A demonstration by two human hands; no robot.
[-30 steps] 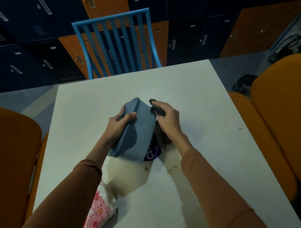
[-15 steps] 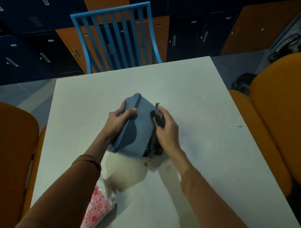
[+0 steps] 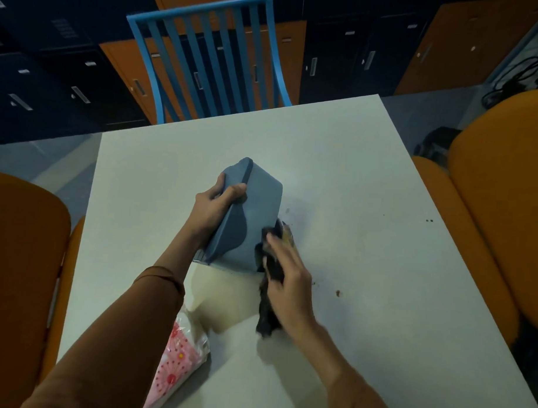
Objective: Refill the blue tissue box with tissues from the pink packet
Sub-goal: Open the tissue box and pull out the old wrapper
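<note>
On the table (image 3: 339, 175), tilted blue tissue box (image 3: 255, 209).

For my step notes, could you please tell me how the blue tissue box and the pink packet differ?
The blue tissue box is plain blue-grey; the pink packet has a flower print. The box is tipped up, gripped by the left hand; the packet lies flat, in neither hand. The box is mid-table; the packet is at the near edge, partly behind the left sleeve. Both rest on the white table.
</note>
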